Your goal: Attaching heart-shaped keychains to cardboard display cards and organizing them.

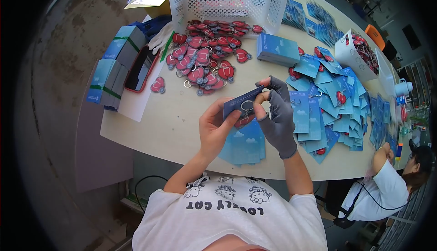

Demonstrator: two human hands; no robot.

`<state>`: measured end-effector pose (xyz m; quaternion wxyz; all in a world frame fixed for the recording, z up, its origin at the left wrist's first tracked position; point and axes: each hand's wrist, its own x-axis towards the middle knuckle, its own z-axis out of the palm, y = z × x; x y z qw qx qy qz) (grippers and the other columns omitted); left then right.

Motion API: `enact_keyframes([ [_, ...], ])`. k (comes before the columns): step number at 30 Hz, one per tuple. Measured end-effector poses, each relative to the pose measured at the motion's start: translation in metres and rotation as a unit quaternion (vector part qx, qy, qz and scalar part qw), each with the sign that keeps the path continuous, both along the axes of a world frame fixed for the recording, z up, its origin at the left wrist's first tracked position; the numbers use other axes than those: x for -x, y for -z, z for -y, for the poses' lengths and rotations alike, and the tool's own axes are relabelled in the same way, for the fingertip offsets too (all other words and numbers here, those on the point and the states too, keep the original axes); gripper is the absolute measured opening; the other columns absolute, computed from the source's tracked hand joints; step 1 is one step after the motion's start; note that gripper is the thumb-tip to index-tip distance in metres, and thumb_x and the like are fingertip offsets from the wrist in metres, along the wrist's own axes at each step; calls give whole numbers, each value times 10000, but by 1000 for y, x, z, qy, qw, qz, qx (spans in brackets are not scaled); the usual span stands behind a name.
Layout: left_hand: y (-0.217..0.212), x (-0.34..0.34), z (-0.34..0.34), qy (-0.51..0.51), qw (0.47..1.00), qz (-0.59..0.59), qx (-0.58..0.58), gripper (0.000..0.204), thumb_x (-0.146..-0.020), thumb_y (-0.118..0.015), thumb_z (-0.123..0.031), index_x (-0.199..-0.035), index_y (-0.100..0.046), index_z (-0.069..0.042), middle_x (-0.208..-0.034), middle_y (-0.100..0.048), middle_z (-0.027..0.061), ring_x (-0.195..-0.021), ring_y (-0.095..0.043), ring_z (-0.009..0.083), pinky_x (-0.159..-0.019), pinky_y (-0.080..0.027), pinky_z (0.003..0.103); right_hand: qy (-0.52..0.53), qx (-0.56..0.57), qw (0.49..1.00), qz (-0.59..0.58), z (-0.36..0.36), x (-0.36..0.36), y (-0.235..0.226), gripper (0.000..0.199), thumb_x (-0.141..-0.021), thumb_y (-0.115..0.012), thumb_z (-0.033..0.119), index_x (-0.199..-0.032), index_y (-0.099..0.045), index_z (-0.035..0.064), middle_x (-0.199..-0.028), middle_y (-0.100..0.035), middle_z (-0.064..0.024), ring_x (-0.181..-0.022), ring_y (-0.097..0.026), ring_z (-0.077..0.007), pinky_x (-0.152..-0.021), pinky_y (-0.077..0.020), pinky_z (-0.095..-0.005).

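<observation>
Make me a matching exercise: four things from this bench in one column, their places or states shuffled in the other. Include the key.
Things:
1. Left hand
2. Right hand
3. Phone
4. Large basket

Places and states:
A. Beyond the heap of red keyrings
B. Bare, thumb on the dark blue card
C. Beside the banded stacks
D. In a grey glove that leaves the fingertips uncovered

Pairs: 1-B, 2-D, 3-C, 4-A.
</observation>
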<state>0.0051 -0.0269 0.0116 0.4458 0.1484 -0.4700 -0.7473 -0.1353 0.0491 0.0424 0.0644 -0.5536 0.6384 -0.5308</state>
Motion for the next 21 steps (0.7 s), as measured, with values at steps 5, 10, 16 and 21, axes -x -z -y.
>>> enact_keyframes([
  [5,-2,2,-2,-3,998,52,-44,196,-874,-704,-48,-1048,-661,30,-934,-682,36,-825,-601,60,-738,-484,210,38,13,999,18,-4,-10,3,124,-813,-678,106,-853,-619,4,-1109,-533,-162,-1027,-575,-247,-856,-468,-335],
  [10,-2,2,-5,-6,998,47,-32,203,-881,-695,-49,-1063,-669,37,-960,-688,51,-835,-607,62,-732,-490,212,32,59,984,163,-4,-21,8,178,-814,-694,12,-950,-579,6,-1088,-539,-115,-987,-579,-158,-851,-475,-268],
  [16,-5,3,-11,-12,999,11,-44,210,-911,-648,-37,-1098,-650,58,-982,-684,57,-865,-610,73,-769,-495,220,7,119,950,288,-3,-34,7,377,-836,-662,-69,-1143,-458,8,-1104,-502,-77,-1030,-548,-111,-912,-458,-243],
  [21,-18,4,-6,25,997,17,-75,445,-917,-606,4,-1336,-465,55,-1175,-616,107,-1028,-586,105,-893,-471,248,2,95,952,292,-4,-31,6,401,-844,-634,-80,-1179,-431,9,-1134,-495,-95,-1079,-538,-133,-943,-456,-264],
])
